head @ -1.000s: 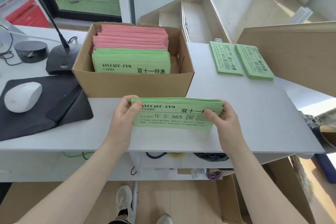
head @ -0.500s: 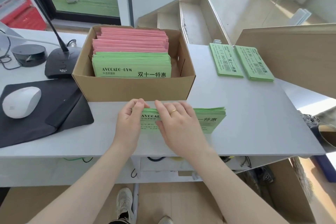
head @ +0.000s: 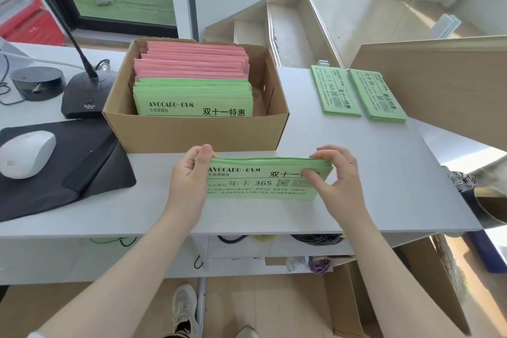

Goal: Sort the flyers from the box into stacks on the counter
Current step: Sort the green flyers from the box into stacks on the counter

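Slippage is the main risk: the bundle of green flyers [head: 260, 181] stands tilted on its long edge on the bench [head: 370, 173], just in front of the box [head: 192, 132], and loose sheets could fan out or slide if either end lets go. The left hand [head: 189, 181] has its grip closed around the bundle's left end, thumb in front; the right hand [head: 334, 175] pinches the top right corner with curled fingers, thumb on the face. A one-corner pinch may peel off several sheets instead of one, which would likely mix the kinds.

Two green stacks [head: 356, 93] lie at the far right, side by side and barely apart, near a wooden panel [head: 439, 85]; a careless drop there could land across both. Open bench lies between the bundle and those stacks. The near edge sits close below the bundle, and the mouse pad [head: 55, 167] bounds the left.
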`<state>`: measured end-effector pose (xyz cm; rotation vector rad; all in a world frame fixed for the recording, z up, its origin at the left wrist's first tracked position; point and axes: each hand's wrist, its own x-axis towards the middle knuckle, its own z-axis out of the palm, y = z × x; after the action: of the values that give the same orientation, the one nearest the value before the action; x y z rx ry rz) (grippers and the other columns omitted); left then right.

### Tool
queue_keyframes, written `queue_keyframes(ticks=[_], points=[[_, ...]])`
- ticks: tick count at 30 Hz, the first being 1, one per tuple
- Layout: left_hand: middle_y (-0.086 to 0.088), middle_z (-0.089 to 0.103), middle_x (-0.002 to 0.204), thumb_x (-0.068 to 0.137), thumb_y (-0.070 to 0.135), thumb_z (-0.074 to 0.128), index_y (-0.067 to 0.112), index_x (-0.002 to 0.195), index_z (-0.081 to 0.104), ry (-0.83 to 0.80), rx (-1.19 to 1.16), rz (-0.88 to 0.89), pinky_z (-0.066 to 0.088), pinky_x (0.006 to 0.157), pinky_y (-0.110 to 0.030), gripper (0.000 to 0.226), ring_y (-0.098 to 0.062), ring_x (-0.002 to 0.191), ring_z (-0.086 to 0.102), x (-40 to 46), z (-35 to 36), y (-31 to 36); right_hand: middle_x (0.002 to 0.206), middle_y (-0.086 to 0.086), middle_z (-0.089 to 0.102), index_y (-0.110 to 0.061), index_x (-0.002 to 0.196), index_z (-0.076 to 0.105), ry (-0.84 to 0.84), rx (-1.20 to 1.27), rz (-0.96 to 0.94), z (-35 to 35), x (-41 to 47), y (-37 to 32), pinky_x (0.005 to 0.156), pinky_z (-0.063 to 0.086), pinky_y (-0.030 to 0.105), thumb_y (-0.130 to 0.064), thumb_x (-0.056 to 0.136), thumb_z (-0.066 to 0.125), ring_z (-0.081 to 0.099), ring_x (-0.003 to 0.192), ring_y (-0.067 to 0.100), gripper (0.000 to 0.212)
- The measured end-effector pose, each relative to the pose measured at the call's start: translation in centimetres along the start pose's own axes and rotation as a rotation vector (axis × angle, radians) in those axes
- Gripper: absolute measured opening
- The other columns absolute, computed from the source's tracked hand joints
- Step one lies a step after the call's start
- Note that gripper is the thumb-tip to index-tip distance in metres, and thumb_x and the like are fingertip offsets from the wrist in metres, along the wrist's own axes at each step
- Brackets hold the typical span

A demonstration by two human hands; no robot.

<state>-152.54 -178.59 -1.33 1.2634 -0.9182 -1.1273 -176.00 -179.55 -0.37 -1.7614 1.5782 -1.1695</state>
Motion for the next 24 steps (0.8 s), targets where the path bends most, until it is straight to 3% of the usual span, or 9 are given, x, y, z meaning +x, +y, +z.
queue_keyframes(ticks=[2,3,6,8,12,18,22,24], points=[[0.003,0.06,0.072,0.08,0.06,0.054,0.024,0.072,0.054,0.001,-0.068,0.009,0.044,0.061,-0.027,0.037,-0.014,0.068,0.055,0.2,0.1,0.0,0.102,0.002,0.056,-0.027,0.099,0.053,-0.097,0.405,0.202,0.4,-0.1,0.2,0.082,0.047,0.032,0.002,0.083,0.061,0.053,0.096,0.015,0.034],[0.007,0.061,0.074,0.077,0.058,0.057,0.024,0.076,0.053,-0.019,-0.09,0.018,0.046,0.058,-0.024,0.034,-0.011,0.067,0.056,0.2,0.0,-0.1,0.102,0.006,0.056,-0.028,0.102,0.05,-0.092,0.495,0.254,0.7,-0.2,0.4,0.08,0.05,0.033,0.006,0.084,0.059,0.055,0.094,0.018,0.039],[0.004,0.064,0.089,0.078,0.016,0.071,0.023,0.095,0.049,-0.134,-0.002,0.027,0.051,0.068,-0.018,0.028,-0.011,0.082,0.062,0.5,-0.8,-1.1,0.102,0.001,0.063,-0.025,0.108,0.051,-0.078,0.573,0.337,1.7,-0.5,0.9,0.079,0.052,0.026,0.006,0.084,0.058,0.061,0.094,0.014,0.039],[0.004,0.066,0.101,0.081,-0.005,0.062,0.021,0.105,0.049,-0.203,0.069,0.039,0.051,0.08,-0.018,0.037,-0.009,0.094,0.064,0.3,-1.1,-1.8,0.102,-0.002,0.067,-0.016,0.108,0.054,-0.099,0.582,0.347,2.0,-0.7,1.0,0.076,0.052,0.021,0.007,0.085,0.057,0.065,0.093,0.01,0.032],[0.001,0.065,0.11,0.085,-0.008,0.055,0.01,0.116,0.048,-0.189,0.08,0.058,0.05,0.088,-0.021,0.037,-0.007,0.102,0.062,0.1,-1.3,-2.4,0.104,0.001,0.067,-0.009,0.111,0.051,-0.093,0.544,0.279,1.6,-0.6,1.2,0.081,0.053,0.02,0.007,0.086,0.056,0.065,0.095,0.009,0.03],[0.01,0.062,0.115,0.087,-0.003,0.056,0.021,0.117,0.047,-0.252,0.333,0.038,0.043,0.099,-0.031,0.04,-0.01,0.111,0.057,0.7,-1.5,-2.9,0.11,-0.014,0.064,-0.03,0.108,0.053,-0.282,0.341,0.311,0.7,-1.3,3.0,0.082,0.046,0.011,0.0,0.089,0.054,0.06,0.099,-0.005,0.035],[0.008,0.064,0.11,0.087,-0.003,0.056,0.02,0.113,0.048,-0.214,0.245,0.029,0.047,0.089,-0.023,0.036,-0.009,0.104,0.061,0.2,0.0,-1.2,0.113,-0.009,0.065,-0.023,0.115,0.054,-0.262,0.367,0.337,-0.7,-0.9,3.1,0.088,0.049,0.024,-0.004,0.09,0.055,0.061,0.105,0.007,0.031],[0.01,0.068,0.102,0.086,-0.004,0.056,0.023,0.106,0.051,-0.22,0.146,0.026,0.051,0.077,-0.017,0.034,-0.004,0.092,0.065,-0.4,1.3,-0.1,0.111,-0.002,0.067,-0.019,0.111,0.054,-0.198,0.431,0.366,-1.9,-0.9,3.0,0.076,0.053,0.026,-0.006,0.089,0.056,0.065,0.096,0.014,0.026]])
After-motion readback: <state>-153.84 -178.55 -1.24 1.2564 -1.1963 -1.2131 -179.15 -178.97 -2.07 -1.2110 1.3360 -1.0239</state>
